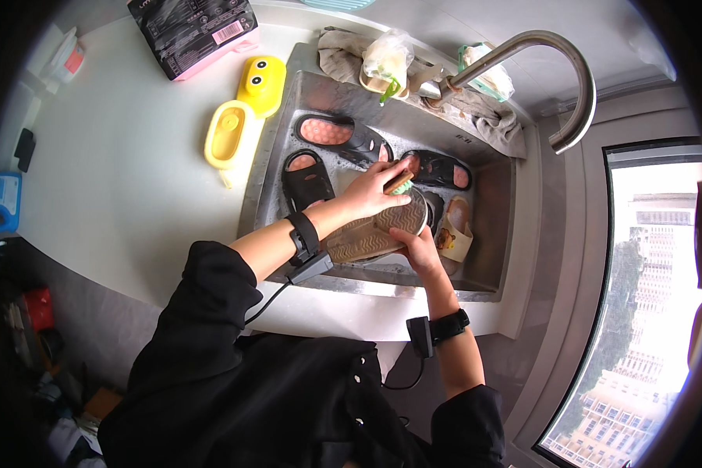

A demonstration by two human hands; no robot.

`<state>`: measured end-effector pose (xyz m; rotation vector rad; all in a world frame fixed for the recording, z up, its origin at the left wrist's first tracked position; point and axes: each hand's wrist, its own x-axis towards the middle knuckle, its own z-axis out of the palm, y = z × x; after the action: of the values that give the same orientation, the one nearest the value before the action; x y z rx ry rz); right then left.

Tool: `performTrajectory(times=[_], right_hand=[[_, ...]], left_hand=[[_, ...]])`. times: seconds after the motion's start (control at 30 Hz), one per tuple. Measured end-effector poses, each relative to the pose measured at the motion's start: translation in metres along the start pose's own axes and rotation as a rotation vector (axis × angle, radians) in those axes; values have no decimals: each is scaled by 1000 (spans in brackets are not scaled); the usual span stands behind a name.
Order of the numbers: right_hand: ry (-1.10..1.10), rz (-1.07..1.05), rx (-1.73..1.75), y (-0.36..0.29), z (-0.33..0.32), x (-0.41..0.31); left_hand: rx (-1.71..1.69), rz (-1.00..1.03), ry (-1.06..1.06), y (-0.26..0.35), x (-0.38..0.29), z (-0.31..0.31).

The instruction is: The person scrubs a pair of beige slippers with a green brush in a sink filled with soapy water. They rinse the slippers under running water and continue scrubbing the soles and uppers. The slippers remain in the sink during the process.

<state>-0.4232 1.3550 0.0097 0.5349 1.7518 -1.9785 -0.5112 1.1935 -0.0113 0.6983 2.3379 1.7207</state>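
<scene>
My left hand (370, 194) grips a brush (398, 182) with a wooden back and green bristles, held against the toe end of a shoe. The shoe's brown patterned sole (360, 237) faces up. Below the toe, my right hand (420, 250) clasps the shoe's edge. Both hands are over a steel sink (500, 234) with suds in it. Black slippers with pink insoles lie around them: one at the back (357, 139), one at the left (307, 180), one at the right (441, 171). A cream slipper (457, 231) with a bear figure rests right of my right hand.
A curved steel faucet (585, 88) rises behind the sink's right side. Grey cloth (339, 55) and a soap dish holding a plastic bag (386, 55) line the back rim. Left on the counter are a yellow lidded box (263, 88), a yellow tray (227, 137) and a black carton (196, 35).
</scene>
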Motion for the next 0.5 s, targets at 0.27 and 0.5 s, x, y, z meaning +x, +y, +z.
performTrajectory(times=[0.27,0.5], right_hand=[[-32,-114,49,8,15,9],[13,23,118,10,14,-2]], left_hand=[[494,289,171,31,-9,41],[471,-147,234,7,0,23]])
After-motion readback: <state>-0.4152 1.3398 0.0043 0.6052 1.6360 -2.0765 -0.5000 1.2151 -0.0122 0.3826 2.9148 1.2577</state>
